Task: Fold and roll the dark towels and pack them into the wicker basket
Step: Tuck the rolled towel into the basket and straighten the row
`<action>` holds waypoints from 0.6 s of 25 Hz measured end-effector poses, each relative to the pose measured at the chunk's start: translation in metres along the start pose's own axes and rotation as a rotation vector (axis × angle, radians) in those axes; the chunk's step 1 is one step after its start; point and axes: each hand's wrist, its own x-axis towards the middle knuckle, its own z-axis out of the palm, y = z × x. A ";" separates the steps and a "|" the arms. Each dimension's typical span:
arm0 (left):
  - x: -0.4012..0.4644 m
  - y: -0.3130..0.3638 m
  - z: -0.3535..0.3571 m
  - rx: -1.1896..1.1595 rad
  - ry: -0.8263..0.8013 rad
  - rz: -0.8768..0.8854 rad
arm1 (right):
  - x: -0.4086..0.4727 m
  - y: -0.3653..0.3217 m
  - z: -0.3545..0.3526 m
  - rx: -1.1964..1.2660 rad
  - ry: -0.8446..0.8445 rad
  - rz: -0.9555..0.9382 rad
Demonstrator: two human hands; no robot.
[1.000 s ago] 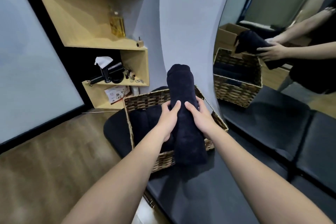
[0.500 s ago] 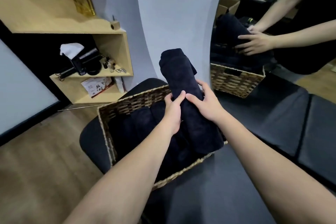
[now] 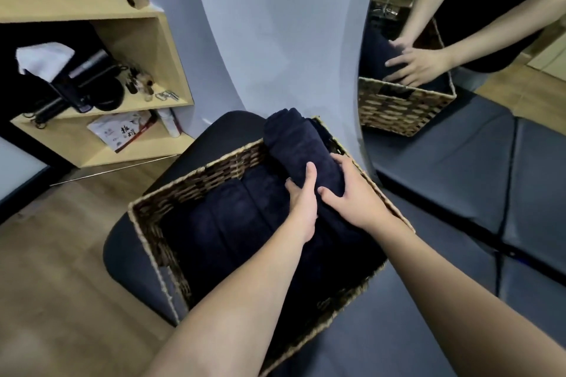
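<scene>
Hands: left hand (image 3: 301,199) and right hand (image 3: 352,193), forearms extended, both grip rolled dark towel (image 3: 301,151) tilted along right side of wicker basket (image 3: 196,184), beside packed towels (image 3: 232,217); basket on bench (image 3: 428,315).

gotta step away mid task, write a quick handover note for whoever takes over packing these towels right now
Left hand: grips the rolled dark towel from its left side.
Right hand: grips the same roll from the right.
The roll lies tilted along the right side of the wicker basket, far end propped on the back rim, not yet seated.
Done: other rolled towels already lie side by side in the basket.
Left: push this roll down level beside them, then let go. No unpacked towels are visible.
</scene>
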 end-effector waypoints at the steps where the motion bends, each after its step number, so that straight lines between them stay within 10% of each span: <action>1: 0.008 -0.004 -0.001 0.010 -0.001 -0.026 | 0.002 0.003 0.003 -0.005 -0.001 0.014; 15: 0.034 0.027 0.003 0.365 -0.146 -0.342 | 0.021 0.035 0.041 -0.420 -0.006 0.269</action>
